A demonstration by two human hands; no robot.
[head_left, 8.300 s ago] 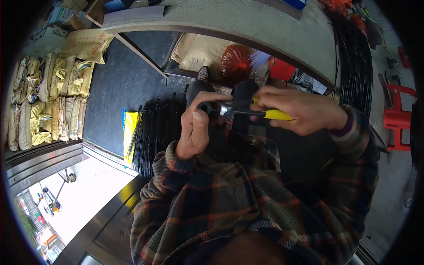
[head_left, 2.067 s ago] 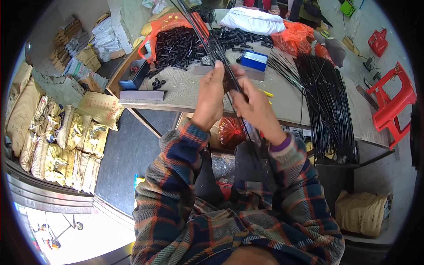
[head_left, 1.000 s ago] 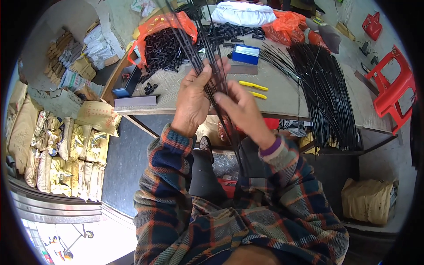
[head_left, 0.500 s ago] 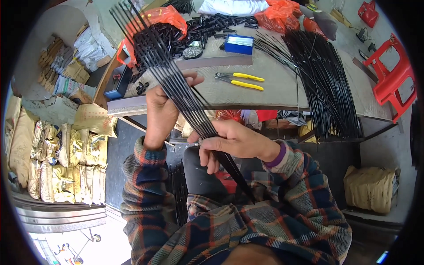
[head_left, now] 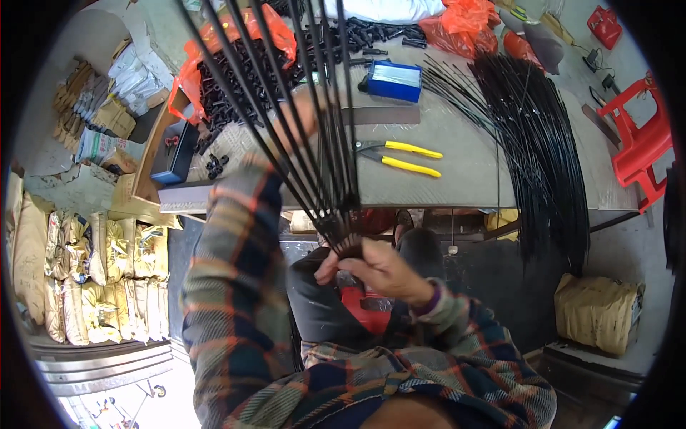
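Observation:
My right hand [head_left: 382, 268] pinches the lower end of a bundle of thin black rods [head_left: 268, 93] over my lap. The rods fan upward and away from the grip, crossing in front of the table. Dark joints show on several of them just above my fingers. Behind the rods is my left hand [head_left: 299, 118], smeared by motion and partly hidden, reaching over the table near the pile of small black parts [head_left: 239, 82]. Its fingers do not show clearly. Pliers with yellow handles [head_left: 407, 146] lie on the table to the right of the rods.
A large heap of black rods [head_left: 532, 143] overhangs the table's right front edge. A blue box [head_left: 394, 82] stands behind the pliers, with orange-red plastic bags [head_left: 464, 32] at the back. A red plastic stool [head_left: 636, 143] is at the far right, and wrapped packages [head_left: 107, 275] are stacked at left.
The rods' lower end has swung up from my lap, and the rods now spread apart closer to view. My left hand has left the bundle's side and moved farther over the table.

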